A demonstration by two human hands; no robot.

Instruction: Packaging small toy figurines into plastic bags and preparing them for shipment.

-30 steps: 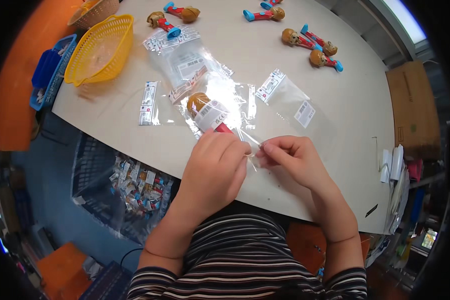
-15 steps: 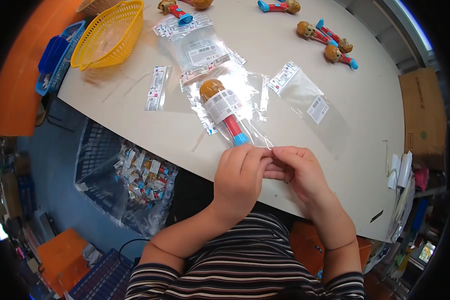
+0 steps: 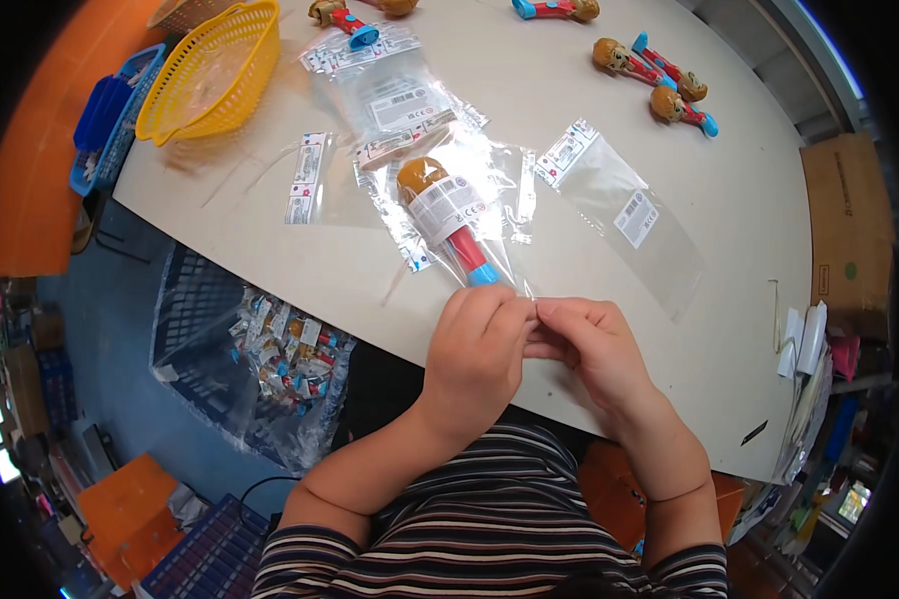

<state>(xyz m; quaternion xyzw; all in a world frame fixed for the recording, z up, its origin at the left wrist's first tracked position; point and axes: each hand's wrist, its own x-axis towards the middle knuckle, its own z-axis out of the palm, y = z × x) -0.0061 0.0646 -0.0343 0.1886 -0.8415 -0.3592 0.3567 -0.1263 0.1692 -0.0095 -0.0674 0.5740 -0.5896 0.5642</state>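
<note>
A toy with a brown round head, white label, red shaft and blue end [image 3: 446,215] lies inside a clear plastic bag [image 3: 489,180] on the white table [image 3: 529,120]. My left hand [image 3: 477,351] and my right hand [image 3: 581,344] are pressed together at the near open end of that bag, fingertips pinching its edge just below the toy's blue end. Both hands rest near the table's front edge.
Empty clear labelled bags [image 3: 624,205] lie to the right and behind. More toys [image 3: 659,80] lie at the far side. A yellow basket [image 3: 210,70] and a blue basket [image 3: 105,125] stand far left. A cardboard box [image 3: 844,230] is on the right; a bin of packed toys [image 3: 270,349] stands under the table.
The view has shifted so the table sits higher in the picture. My hands have slid from beside the toy's label down to the bag's near end and closed together there.
</note>
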